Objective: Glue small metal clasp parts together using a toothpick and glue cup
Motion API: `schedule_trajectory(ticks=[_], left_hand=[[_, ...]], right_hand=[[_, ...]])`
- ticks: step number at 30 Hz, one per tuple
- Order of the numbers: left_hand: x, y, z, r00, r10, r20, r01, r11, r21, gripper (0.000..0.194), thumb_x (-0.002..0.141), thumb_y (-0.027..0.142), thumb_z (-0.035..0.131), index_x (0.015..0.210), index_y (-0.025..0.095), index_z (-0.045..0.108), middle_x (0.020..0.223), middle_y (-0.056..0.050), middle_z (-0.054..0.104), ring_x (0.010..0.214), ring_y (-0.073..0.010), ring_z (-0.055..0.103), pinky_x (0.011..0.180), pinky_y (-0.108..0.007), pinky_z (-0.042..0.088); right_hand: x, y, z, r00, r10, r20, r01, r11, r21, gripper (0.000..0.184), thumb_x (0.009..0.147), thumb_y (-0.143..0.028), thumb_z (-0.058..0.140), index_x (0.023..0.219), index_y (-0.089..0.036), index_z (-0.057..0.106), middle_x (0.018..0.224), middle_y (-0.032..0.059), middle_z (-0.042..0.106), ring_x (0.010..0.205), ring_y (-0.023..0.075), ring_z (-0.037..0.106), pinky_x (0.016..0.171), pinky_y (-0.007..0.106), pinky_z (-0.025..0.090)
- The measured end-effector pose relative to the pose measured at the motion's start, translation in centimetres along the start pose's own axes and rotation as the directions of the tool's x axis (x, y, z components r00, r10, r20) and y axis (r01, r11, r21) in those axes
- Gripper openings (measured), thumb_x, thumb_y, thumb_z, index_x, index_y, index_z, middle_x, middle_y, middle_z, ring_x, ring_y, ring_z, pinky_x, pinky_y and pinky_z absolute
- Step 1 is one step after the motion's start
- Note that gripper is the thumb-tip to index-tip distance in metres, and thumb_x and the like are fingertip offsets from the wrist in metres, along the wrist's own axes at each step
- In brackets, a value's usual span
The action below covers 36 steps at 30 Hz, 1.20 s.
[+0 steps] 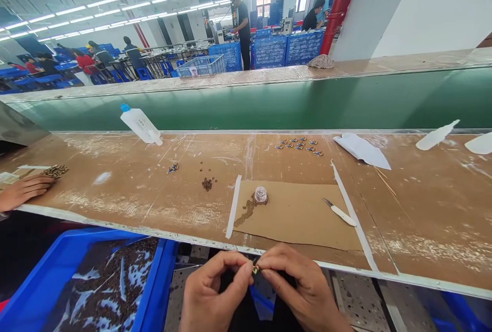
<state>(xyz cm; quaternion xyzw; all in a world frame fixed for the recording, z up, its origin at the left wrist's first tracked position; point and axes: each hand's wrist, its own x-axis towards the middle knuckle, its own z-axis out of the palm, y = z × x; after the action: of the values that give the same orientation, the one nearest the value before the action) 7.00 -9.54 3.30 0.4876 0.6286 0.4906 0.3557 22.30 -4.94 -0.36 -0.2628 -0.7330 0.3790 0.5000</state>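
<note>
My left hand (213, 291) and my right hand (303, 291) meet below the table's near edge, fingertips pinched together on one tiny dark-and-gold part (254, 269). On the brown table ahead lies a cardboard sheet (303, 216) with a small clear glue cap (261, 194) in a brown smear and a white-handled knife (340, 212). Farther back sit a cluster of small blue-gold parts (300, 145), a pile of tiny brown beads (207, 184) and a stray blue part (172, 168).
A blue bin (154, 291) of small brown pieces sits at lower left. A white squeeze bottle (140, 124) lies on the table. Another person's hand (23, 191) rests at far left by brown parts (56, 170). A green conveyor belt (269, 101) runs behind. White paper (361, 150) lies at right.
</note>
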Motion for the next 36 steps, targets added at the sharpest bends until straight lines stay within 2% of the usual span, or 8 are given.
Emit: schedule_trajectory(ticks=[4, 14, 17, 20, 25, 31, 34, 36], left_hand=[[-0.1, 0.3, 0.2, 0.991, -0.129, -0.031, 0.127, 0.989, -0.07, 0.014, 0.071, 0.029, 0.068, 0.061, 0.02, 0.065, 0.054, 0.004, 0.06, 0.06, -0.0105, 0.058, 0.064, -0.017, 0.048], [-0.1, 0.5, 0.2, 0.989, -0.147, -0.029, 0.147, 0.989, 0.005, 0.016, 0.07, 0.033, 0.067, 0.06, 0.021, 0.064, 0.054, 0.005, 0.06, 0.058, -0.0108, 0.057, 0.065, -0.018, 0.05], [-0.1, 0.5, 0.2, 0.989, -0.144, -0.028, 0.145, 0.989, 0.027, 0.017, 0.071, 0.033, 0.067, 0.06, 0.021, 0.064, 0.054, 0.005, 0.06, 0.057, -0.0109, 0.057, 0.078, -0.022, 0.051], [-0.1, 0.3, 0.3, 0.992, -0.116, -0.051, 0.119, 0.992, 0.042, 0.017, 0.07, 0.032, 0.067, 0.057, 0.021, 0.064, 0.053, 0.006, 0.06, 0.06, -0.0111, 0.059, 0.096, -0.027, 0.044], [-0.1, 0.1, 0.5, 0.997, -0.034, -0.075, 0.04, 0.996, 0.081, 0.017, 0.072, 0.031, 0.065, 0.057, 0.022, 0.063, 0.052, 0.007, 0.06, 0.057, -0.0097, 0.057, 0.1, -0.03, 0.043], [-0.2, -0.3, 0.4, 0.992, 0.125, -0.029, -0.119, 0.98, 0.157, 0.015, 0.077, 0.028, 0.062, 0.063, 0.022, 0.063, 0.058, 0.008, 0.062, 0.055, -0.0084, 0.056, 0.098, -0.029, 0.046], [0.0, -0.8, 0.0, 0.967, 0.253, 0.036, -0.255, 0.942, 0.221, 0.011, 0.081, 0.024, 0.06, 0.071, 0.022, 0.064, 0.065, 0.006, 0.065, 0.062, -0.0091, 0.06, 0.098, -0.029, 0.046], [0.3, -1.0, -0.3, 0.922, 0.37, 0.115, -0.387, 0.884, 0.262, 0.007, 0.081, 0.018, 0.06, 0.077, 0.022, 0.064, 0.07, 0.005, 0.067, 0.066, -0.0091, 0.063, 0.097, -0.027, 0.047]], right_hand=[[0.0, -0.1, 0.3, 1.0, -0.003, -0.007, 0.003, 1.0, 0.016, 0.019, 0.08, -0.004, 0.058, 0.092, -0.019, 0.064, 0.08, -0.0005, 0.065, 0.075, 0.006, 0.061, 0.071, 0.012, 0.048], [0.1, -0.2, 0.3, 1.0, 0.004, -0.018, -0.004, 1.0, -0.004, 0.015, 0.079, -0.006, 0.059, 0.087, -0.018, 0.063, 0.077, -0.0005, 0.065, 0.072, 0.0065, 0.06, 0.068, 0.013, 0.048], [0.0, -0.2, 0.3, 1.0, 0.013, -0.017, -0.013, 1.0, -0.006, 0.015, 0.079, -0.006, 0.06, 0.087, -0.018, 0.064, 0.076, -0.0008, 0.065, 0.071, 0.0063, 0.06, 0.067, 0.013, 0.048], [-0.1, 0.0, 0.4, 1.0, 0.009, -0.029, -0.01, 1.0, -0.009, 0.014, 0.08, -0.007, 0.059, 0.086, -0.018, 0.064, 0.076, -0.0005, 0.065, 0.071, 0.0065, 0.06, 0.067, 0.014, 0.048], [-0.1, 0.0, 0.3, 0.999, -0.007, -0.031, 0.006, 1.0, -0.025, 0.012, 0.082, -0.01, 0.058, 0.088, -0.018, 0.065, 0.076, 0.001, 0.065, 0.071, 0.0076, 0.061, 0.066, 0.015, 0.05], [0.0, -0.1, 0.1, 0.999, -0.016, -0.032, 0.015, 1.0, -0.025, 0.014, 0.084, -0.01, 0.055, 0.089, -0.018, 0.065, 0.077, 0.002, 0.065, 0.072, 0.0089, 0.061, 0.067, 0.017, 0.051], [0.1, 0.0, 0.0, 0.999, 0.002, -0.038, -0.001, 0.999, 0.032, 0.015, 0.083, -0.01, 0.057, 0.091, -0.019, 0.065, 0.079, 0.0012, 0.066, 0.073, 0.0084, 0.062, 0.068, 0.016, 0.051], [0.2, 0.0, -0.2, 0.999, 0.028, -0.041, -0.025, 0.997, 0.072, 0.015, 0.083, -0.01, 0.058, 0.091, -0.02, 0.065, 0.079, 0.0009, 0.066, 0.073, 0.0082, 0.062, 0.068, 0.016, 0.051]])
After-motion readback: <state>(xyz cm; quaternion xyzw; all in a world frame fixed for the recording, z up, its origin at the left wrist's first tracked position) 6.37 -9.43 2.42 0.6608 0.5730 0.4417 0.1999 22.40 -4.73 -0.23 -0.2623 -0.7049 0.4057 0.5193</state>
